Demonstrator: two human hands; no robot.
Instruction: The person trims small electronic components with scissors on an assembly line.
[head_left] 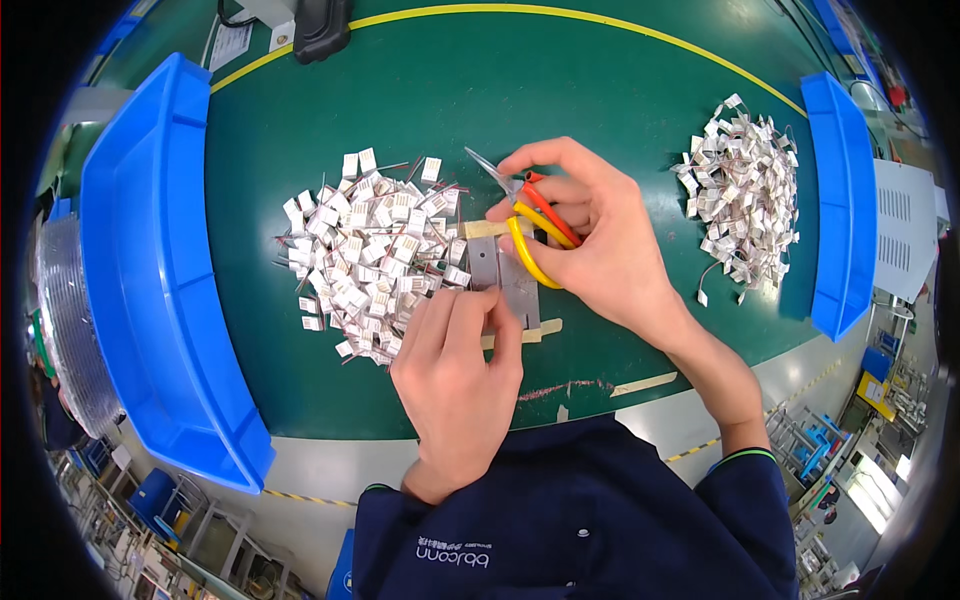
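My right hand (pixel 590 240) grips a small pair of scissors (pixel 520 215) with yellow and orange handles, blades pointing up-left. My left hand (pixel 455 375) rests palm down on the green mat, its fingertips pressing at the lower edge of a grey metal plate (pixel 505 280) taped to the mat. Just left of the plate lies a heap of several small white connectors with thin wires (pixel 365 255). What sits under my left fingertips is hidden.
A second heap of white connectors with wires (pixel 745 195) lies at the right. Blue bins stand at the left (pixel 140 290) and right (pixel 840 200) of the green mat (pixel 420 90). A black device (pixel 320 30) sits at the far edge.
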